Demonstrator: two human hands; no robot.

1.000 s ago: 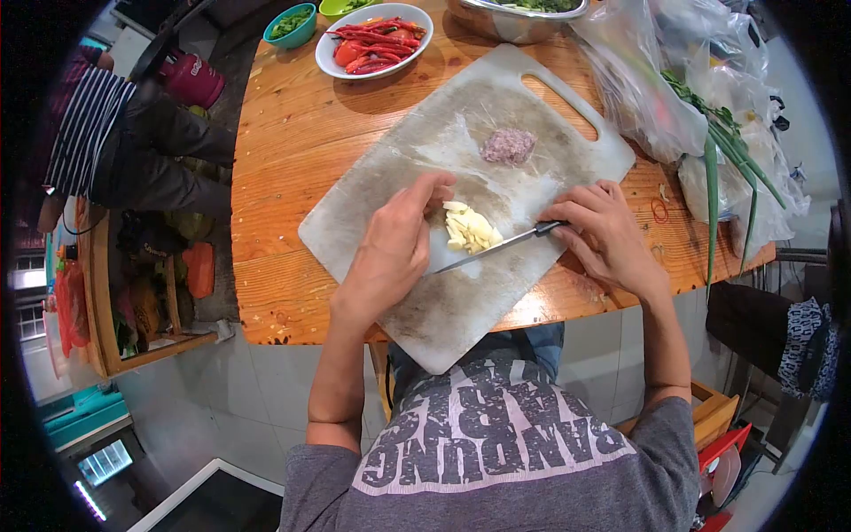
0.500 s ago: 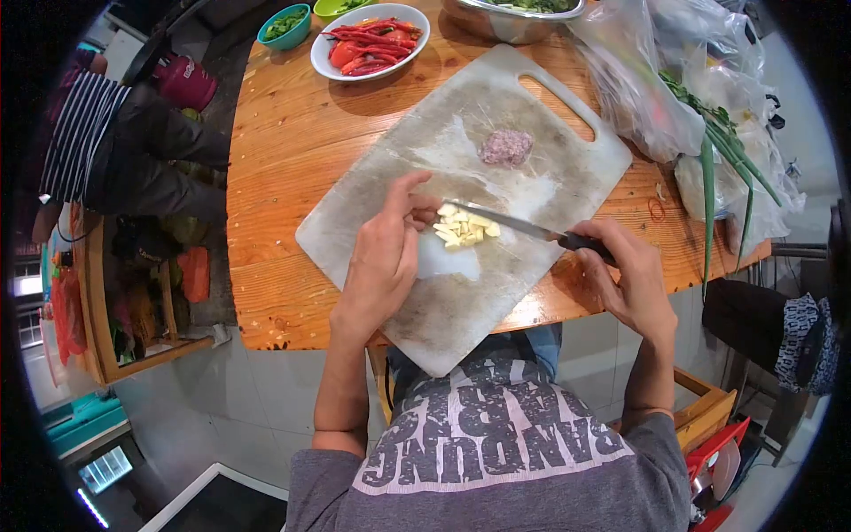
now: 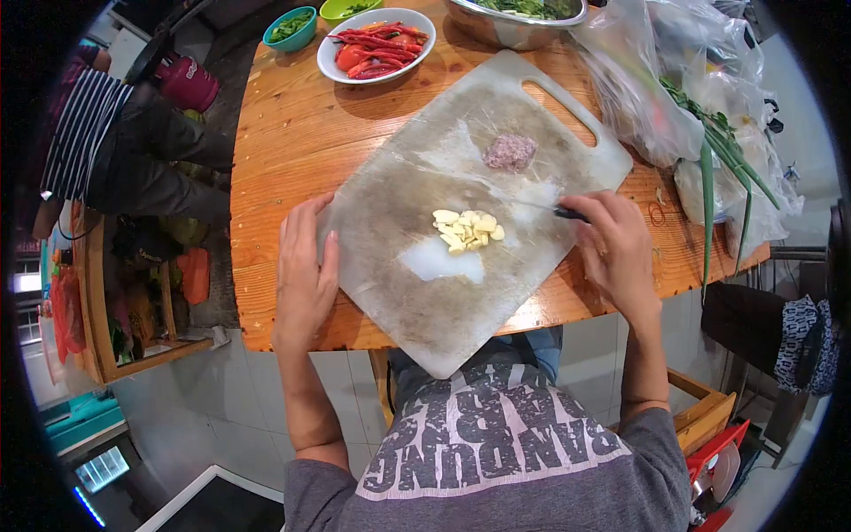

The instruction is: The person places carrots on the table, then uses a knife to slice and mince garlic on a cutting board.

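Observation:
A worn white cutting board lies at an angle on the wooden table. A small pile of pale chopped garlic sits at the board's middle, and a lump of minced meat lies farther back. My left hand rests flat on the table, fingers against the board's left edge, holding nothing. My right hand grips a black-handled knife at the board's right edge. Its blade points left toward the garlic and is hard to make out.
A white plate of red chillies, a teal bowl, a green bowl and a metal bowl of greens stand at the back. Plastic bags and spring onions crowd the right. A person in a striped top sits at left.
My left hand has left the garlic and moved left to the board's edge. The knife has drawn back to the right, off the garlic pile.

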